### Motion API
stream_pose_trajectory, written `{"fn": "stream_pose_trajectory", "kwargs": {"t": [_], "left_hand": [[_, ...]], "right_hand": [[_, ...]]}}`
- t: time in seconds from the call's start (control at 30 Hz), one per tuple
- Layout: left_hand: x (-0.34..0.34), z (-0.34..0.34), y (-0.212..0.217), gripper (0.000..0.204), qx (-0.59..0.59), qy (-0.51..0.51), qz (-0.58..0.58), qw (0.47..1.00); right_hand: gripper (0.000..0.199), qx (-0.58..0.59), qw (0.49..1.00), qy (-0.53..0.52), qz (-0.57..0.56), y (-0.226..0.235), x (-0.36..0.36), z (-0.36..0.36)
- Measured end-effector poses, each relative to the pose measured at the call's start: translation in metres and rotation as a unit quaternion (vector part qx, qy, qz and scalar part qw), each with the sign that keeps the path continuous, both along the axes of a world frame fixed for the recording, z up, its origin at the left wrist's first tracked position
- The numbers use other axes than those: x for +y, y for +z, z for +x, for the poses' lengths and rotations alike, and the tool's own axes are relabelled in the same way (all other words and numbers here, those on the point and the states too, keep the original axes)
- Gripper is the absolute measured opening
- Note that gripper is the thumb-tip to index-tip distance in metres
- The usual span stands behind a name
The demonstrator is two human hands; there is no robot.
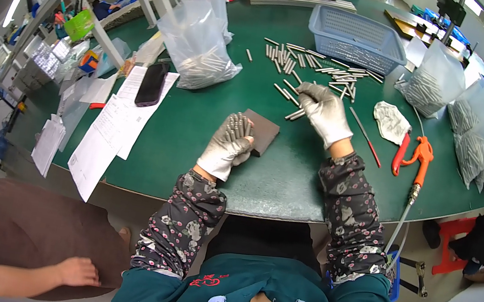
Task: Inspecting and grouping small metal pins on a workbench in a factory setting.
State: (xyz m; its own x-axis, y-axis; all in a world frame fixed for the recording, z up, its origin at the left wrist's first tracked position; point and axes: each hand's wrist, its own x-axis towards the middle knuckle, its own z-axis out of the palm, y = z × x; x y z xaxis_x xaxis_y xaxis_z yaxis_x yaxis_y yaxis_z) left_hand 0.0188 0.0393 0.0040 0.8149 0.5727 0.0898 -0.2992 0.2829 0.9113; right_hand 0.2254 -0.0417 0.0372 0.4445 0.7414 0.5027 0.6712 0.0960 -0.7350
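Several metal pins point(238, 126) sit bunched in the left hand point(222, 149), closed around them beside a dark block point(265, 132), and may slip out if its fingers loosen, while the right hand point(326, 116), its grip unclear, is at loose pins point(342, 78) on the worktop point(288, 181).

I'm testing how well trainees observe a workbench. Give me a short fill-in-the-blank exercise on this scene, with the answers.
1. The table is ____.
2. A bunch of pins lies in the person's ____ hand.
3. The air gun is ____.
4. The phone lies on ____.

Missing words: green; left; orange; paper.
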Motion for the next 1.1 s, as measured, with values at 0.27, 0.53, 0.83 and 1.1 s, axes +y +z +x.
{"fn": "stream_pose_trajectory", "kwargs": {"t": [0.27,0.53,0.83,1.1], "left_hand": [[0.003,0.005,-0.004,0.03,-0.007,-0.006,-0.028,1.0],[0.001,0.006,-0.004,0.029,-0.017,-0.002,-0.023,1.0],[0.001,0.008,-0.005,0.027,-0.027,0.026,-0.097,0.995],[0.011,0.001,-0.009,0.027,-0.04,-0.022,-0.131,0.99]], "right_hand": [[0.016,-0.279,0.945,-0.011,-0.169,-0.021,0.0,0.021],[0.005,-0.413,0.873,-0.086,-0.245,-0.019,0.008,0.002],[0.007,-0.394,0.875,-0.124,-0.252,-0.024,0.012,0.001],[0.014,-0.406,0.91,0.083,0.007,0.021,-0.009,-0.037]]}}
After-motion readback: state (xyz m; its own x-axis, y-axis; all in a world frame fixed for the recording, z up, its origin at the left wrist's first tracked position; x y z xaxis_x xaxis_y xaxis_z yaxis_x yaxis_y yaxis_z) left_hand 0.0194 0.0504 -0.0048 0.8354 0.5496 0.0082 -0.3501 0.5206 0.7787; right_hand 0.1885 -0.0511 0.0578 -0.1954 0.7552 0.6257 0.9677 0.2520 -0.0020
